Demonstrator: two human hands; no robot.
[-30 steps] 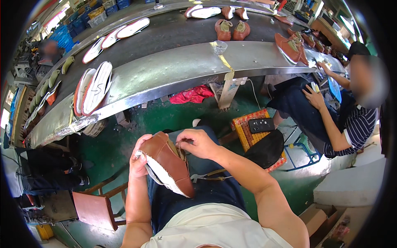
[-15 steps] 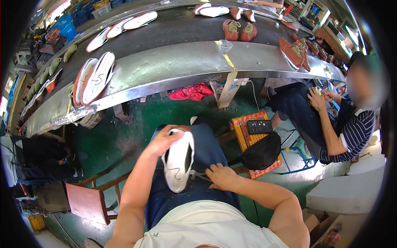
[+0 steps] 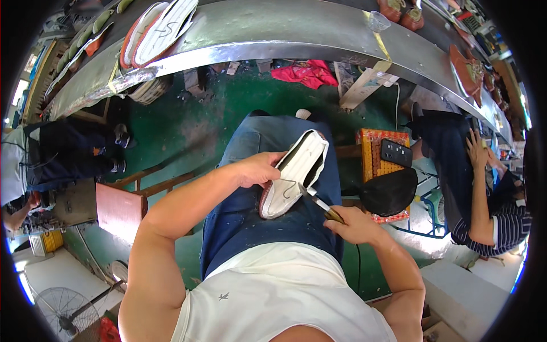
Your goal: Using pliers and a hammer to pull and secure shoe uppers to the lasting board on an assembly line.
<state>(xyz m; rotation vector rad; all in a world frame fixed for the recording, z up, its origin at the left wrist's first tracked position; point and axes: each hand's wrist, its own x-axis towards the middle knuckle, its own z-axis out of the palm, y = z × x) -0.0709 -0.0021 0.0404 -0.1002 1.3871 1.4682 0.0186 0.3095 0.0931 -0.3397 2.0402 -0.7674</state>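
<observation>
A shoe [image 3: 299, 165] lies sole side up across my lap, its white underside facing me, with a dark curved mark and reddish-brown upper along the edge. My left hand [image 3: 263, 170] is closed on its left edge, around the middle. In my right hand [image 3: 354, 224] is a slim metal-headed tool [image 3: 320, 203] with a yellowish-brown handle; its exact kind is not clear. The tool's metal end reaches the right edge of the shoe; whether it touches cannot be told. Beneath them are the blue-clad legs [image 3: 239, 149].
Ahead runs a long metal-edged bench [image 3: 256, 34] carrying more shoes [image 3: 165, 31]. To the right, an orange-yellow seat [image 3: 370, 137] holds a black phone-like object [image 3: 396, 153] and a black cap-like item [image 3: 389, 192]. A seated person [image 3: 484, 188] works beyond. A wooden stool [image 3: 121, 214] stands left.
My right hand has picked up the tool and brought it to the shoe. The shoe has turned and shifted right, with my left hand now lower on its edge. My view has tilted down.
</observation>
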